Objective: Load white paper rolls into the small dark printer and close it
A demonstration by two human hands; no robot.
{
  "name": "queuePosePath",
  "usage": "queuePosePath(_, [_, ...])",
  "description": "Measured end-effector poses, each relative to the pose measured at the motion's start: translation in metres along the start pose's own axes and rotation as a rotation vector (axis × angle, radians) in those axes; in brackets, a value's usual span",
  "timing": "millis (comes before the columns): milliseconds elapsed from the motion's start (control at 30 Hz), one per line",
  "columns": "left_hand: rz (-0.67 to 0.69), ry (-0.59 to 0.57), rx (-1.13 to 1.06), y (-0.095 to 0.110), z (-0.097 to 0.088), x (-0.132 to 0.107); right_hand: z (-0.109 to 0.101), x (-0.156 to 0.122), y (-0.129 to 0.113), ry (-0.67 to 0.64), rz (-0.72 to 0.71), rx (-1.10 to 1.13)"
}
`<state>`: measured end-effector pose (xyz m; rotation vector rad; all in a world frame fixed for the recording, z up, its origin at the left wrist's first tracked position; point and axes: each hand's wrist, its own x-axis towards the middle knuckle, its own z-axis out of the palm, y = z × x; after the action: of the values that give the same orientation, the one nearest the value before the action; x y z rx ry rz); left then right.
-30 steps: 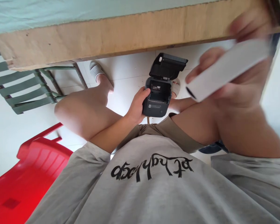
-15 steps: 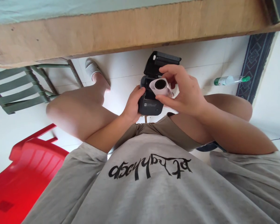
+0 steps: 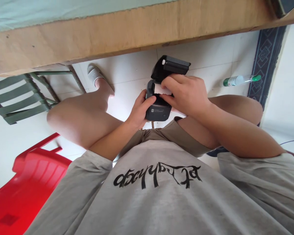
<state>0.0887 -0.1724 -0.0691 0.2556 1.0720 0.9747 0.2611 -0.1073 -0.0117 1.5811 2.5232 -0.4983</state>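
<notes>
A small black label printer (image 3: 159, 112) with its lid (image 3: 170, 67) swung up is held above my lap. My left hand (image 3: 140, 109) grips its left side, thumb over the front edge. Inside the printer's bay sits a white paper roll (image 3: 160, 88), lying on its side. My right hand (image 3: 186, 93) is closed on the roll's right part, thumb in front and fingers behind, and covers much of it. A white roller end shows at the left of the raised lid.
A wooden table edge (image 3: 107, 40) with a pale green cloth runs across the top. On the floor lies a plastic bottle (image 3: 241, 80) with a green cap. At left stand a green-slatted chair (image 3: 17, 94) and a red plastic chair (image 3: 36, 173).
My right hand has turned the paper roll from end-on to sideways and lowered it into the printer's bay. My left hand keeps its hold on the printer.
</notes>
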Motion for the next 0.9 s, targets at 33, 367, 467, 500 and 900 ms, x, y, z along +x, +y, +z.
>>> queuePosePath(33, [0.002,0.001,-0.001,0.0,0.0,0.0,0.0,0.0,0.0,0.007,-0.014,0.015])
queuePosePath(367, [0.073,0.008,-0.043,0.001,-0.001,0.003,0.011,-0.008,0.007,0.137,-0.318,0.169])
queuePosePath(467, [0.079,0.028,-0.011,0.001,-0.001,0.003,0.011,-0.009,0.01,0.096,-0.494,0.192])
queuePosePath(500, [0.079,0.032,0.011,0.001,-0.002,0.003,0.01,-0.009,0.011,0.085,-0.536,0.2])
queuePosePath(900, [0.03,-0.098,0.105,-0.003,-0.012,0.002,-0.027,-0.012,0.031,0.316,0.008,0.322])
